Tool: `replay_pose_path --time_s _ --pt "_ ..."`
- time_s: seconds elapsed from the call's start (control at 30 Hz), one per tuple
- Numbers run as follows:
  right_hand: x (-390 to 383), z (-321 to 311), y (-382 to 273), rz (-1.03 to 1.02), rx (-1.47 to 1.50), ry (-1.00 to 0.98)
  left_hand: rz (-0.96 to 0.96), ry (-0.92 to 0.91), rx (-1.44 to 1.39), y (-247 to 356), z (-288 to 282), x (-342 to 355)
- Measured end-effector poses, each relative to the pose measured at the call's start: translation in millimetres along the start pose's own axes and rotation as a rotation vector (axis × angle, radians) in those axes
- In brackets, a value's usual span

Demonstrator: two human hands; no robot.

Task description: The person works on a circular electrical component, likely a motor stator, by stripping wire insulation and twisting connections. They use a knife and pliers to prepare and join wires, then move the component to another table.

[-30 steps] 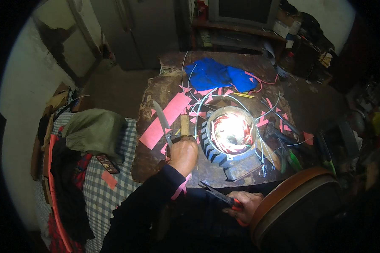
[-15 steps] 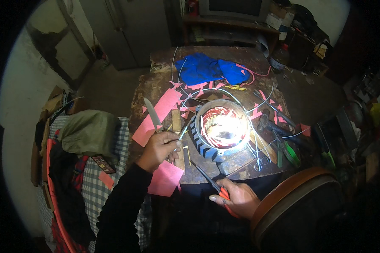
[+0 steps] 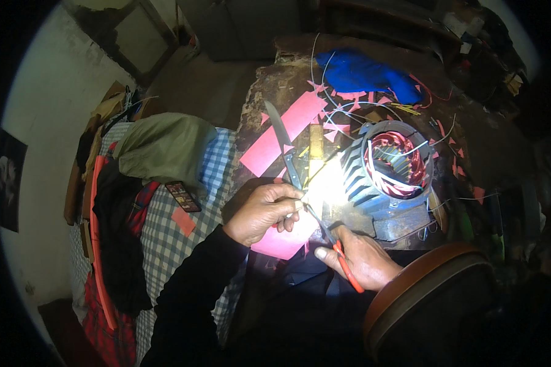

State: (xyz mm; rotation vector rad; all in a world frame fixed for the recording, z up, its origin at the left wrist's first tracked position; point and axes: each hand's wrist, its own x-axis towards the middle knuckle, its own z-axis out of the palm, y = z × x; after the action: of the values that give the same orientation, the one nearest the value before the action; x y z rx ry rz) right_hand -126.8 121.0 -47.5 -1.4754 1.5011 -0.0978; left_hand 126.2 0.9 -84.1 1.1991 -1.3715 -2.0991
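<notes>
My left hand (image 3: 263,211) is closed, thumb and fingertips pinching a thin, light strip whose kind I cannot make out. My right hand (image 3: 367,260) grips scissors (image 3: 348,269) by their red handles, with the blades reaching up to the left fingertips. Beneath the left hand lies a pink sheet (image 3: 278,246). Just beyond it rests a knife (image 3: 278,125) with a dark handle, lying across a longer pink sheet (image 3: 303,113). To the right stands an electric motor housing (image 3: 362,191) with cooling fins and red and white windings (image 3: 417,162) inside. Glare washes out the spot beside it.
Pink scraps (image 3: 340,129), loose pale wires and yellow slivers (image 3: 405,109) litter the worn wooden table. A blue cloth (image 3: 367,76) lies at its far side. On the left, a checked cloth (image 3: 165,244) bears a phone (image 3: 182,197) and a green bag (image 3: 162,144).
The view has swung left, so the table sits further right. My hands have come together: the scissor blades, apart from the left hand before, now meet its fingertips.
</notes>
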Motion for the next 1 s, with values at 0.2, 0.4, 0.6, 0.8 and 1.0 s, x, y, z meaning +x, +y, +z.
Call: replay_pose_path --time_s 0.2,0.4,0.6,0.8,1.0 --pt "27.6 9.2 -1.0 -0.204 0.145 0.224 -0.005 -0.136 0.065 -3.6 -10.1 -6.5" --pt "40.6 15.8 -2.1 -0.194 0.158 0.218 0.001 -0.086 0.007 -3.1 -3.6 -2.7" --pt "43.8 16.1 -7.4 -0.244 0.006 0.297 -0.020 -0.040 -0.066 2.2 -3.4 6.2" --pt "47.7 5.7 -19.8 -0.256 -0.033 0.280 -0.012 -0.064 -0.125 0.7 -4.8 15.9" --pt "55.9 3.5 -27.2 -0.171 -0.131 0.276 -0.065 -0.018 -0.244 0.6 -10.1 22.8"
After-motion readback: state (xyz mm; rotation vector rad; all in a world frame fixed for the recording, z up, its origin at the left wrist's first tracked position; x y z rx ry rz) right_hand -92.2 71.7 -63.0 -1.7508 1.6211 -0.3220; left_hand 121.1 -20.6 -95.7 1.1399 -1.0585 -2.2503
